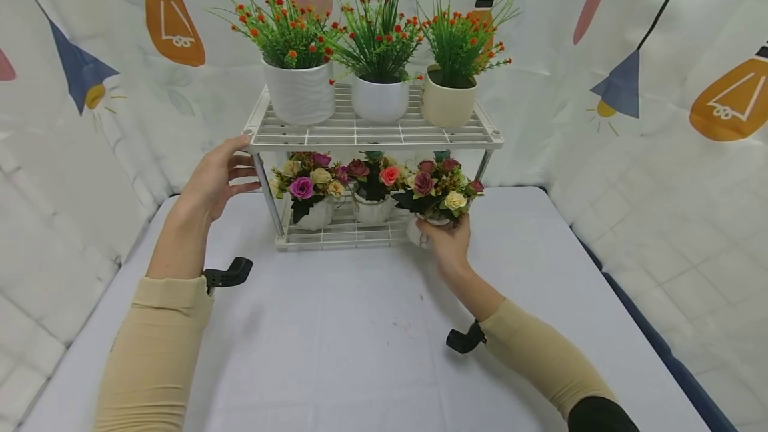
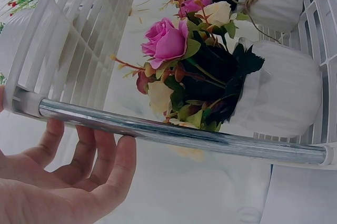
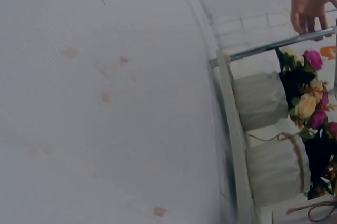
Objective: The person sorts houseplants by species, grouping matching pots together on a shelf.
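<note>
A white two-tier wire rack stands on the table. My left hand is at its upper left corner, fingertips touching the metal post in the left wrist view. At the right end of the lower tier, my right hand grips a white flower pot with dark red and cream roses. That pot overlaps the tier's front edge in the head view. Left of it sit a pot with a coral rose and a pot with a purple rose. The right wrist view does not show my right hand.
Three pots of grass with small orange flowers stand on the upper tier: a white ribbed one, a smooth white one and a cream one. A white cloth covers the table. Behind hangs a printed curtain.
</note>
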Tool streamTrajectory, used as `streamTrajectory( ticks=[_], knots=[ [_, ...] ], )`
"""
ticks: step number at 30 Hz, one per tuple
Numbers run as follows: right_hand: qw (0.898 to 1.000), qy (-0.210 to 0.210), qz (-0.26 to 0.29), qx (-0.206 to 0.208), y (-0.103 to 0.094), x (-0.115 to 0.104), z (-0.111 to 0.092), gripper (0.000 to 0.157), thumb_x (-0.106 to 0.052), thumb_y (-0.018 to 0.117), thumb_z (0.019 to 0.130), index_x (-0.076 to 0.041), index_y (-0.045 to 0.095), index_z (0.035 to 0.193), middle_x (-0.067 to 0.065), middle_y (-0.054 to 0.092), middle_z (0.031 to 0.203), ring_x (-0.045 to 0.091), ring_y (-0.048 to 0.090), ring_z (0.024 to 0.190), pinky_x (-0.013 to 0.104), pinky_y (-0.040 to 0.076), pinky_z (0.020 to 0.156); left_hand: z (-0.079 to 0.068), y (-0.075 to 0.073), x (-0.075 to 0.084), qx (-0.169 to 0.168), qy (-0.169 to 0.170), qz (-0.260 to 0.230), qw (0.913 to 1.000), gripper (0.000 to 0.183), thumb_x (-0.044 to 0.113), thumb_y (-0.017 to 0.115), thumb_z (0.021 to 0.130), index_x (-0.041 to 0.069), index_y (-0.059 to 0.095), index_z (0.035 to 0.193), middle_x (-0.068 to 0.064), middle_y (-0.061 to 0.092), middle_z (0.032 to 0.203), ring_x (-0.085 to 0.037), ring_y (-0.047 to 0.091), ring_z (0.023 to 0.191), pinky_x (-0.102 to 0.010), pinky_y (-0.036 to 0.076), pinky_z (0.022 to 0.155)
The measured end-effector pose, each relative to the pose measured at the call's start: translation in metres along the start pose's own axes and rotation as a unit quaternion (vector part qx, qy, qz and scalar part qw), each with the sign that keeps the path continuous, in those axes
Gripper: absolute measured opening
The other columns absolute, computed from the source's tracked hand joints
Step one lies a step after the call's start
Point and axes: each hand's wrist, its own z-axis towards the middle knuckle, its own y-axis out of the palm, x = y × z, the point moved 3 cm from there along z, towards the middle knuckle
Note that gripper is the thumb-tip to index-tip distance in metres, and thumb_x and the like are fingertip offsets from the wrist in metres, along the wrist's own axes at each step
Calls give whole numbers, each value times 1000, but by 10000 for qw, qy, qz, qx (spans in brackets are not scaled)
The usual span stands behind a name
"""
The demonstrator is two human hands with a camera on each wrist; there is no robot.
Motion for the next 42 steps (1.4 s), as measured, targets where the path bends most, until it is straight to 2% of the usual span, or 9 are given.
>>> streamTrajectory(
  ticks=[5,11,17,24,28,34,39,42],
  knots=[
    [9998,-93,145,36,8,8,17,90,9,83,78,-7,34,151,8,43,152,20,41,140,29,42,110,0,1,-1,16,-2,63,10000,64,65,42,103,17,45,146,-7,47,122,-21,51,110,-40,50,93],
    [9997,-179,167,35,14,13,35,89,7,83,79,-3,33,151,12,41,152,23,42,140,31,43,109,0,0,-1,26,5,58,10000,66,65,42,103,17,44,148,-7,47,122,-21,52,110,-35,52,89],
    [9998,-6,-158,110,19,20,49,88,2,84,78,-3,35,151,15,42,151,28,44,138,35,43,109,-2,-1,-1,38,47,-28,10000,59,63,44,104,19,48,143,-7,47,121,-21,52,109,-31,53,85],
    [9982,-146,-570,-64,24,25,59,86,2,86,78,-2,37,149,16,45,151,30,48,136,38,43,110,-4,-2,0,42,47,-3,10000,64,63,43,104,14,46,146,-7,47,121,-21,52,109,-33,52,87],
    [9945,-202,-1001,-215,23,25,61,88,-6,87,80,-4,36,151,14,45,151,28,44,139,38,38,113,-5,-3,1,53,47,-57,10000,63,63,44,103,17,46,145,-7,46,121,-21,52,109,-33,52,87],
    [9883,-115,-1437,-505,17,25,55,95,-15,87,84,-3,26,157,18,39,155,31,37,144,42,33,117,-6,-2,1,7,62,-140,9999,58,62,44,104,18,48,142,-8,47,121,-21,52,109,-37,51,90],
    [9789,-80,-1894,-756,9,23,46,101,-19,87,84,0,21,158,21,32,159,35,28,149,45,26,121,-5,-1,-4,2,124,-90,9999,59,61,42,105,17,49,143,-7,49,122,-21,52,109,-45,46,98],
    [9700,36,-2233,-956,3,18,38,102,-23,85,86,0,18,159,22,28,161,36,27,150,47,27,120,-5,-2,-7,-35,309,-9,9995,61,61,39,106,15,49,144,-5,49,122,-20,53,109,-41,47,96]
  ],
)
